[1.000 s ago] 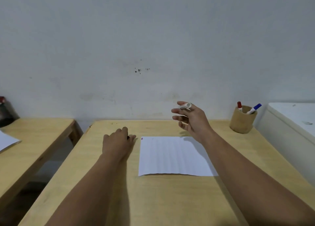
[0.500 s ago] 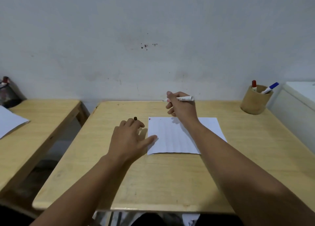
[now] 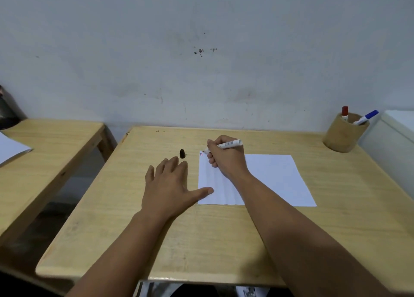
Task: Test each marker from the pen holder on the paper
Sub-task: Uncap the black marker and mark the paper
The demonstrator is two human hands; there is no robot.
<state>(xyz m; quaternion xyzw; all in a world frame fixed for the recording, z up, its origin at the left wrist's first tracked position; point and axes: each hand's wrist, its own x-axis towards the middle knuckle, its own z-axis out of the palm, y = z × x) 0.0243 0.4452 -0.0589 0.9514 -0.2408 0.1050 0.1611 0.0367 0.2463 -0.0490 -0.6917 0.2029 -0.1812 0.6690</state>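
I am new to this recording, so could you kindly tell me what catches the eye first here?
The right hand holds a white marker with its tip at the far left corner of the paper. The left hand lies flat beside the sheet, near a black cap. A pen holder with two markers stands far right.

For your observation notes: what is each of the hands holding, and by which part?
Right hand grips the uncapped marker low on its barrel, near the tip. Left hand holds nothing.
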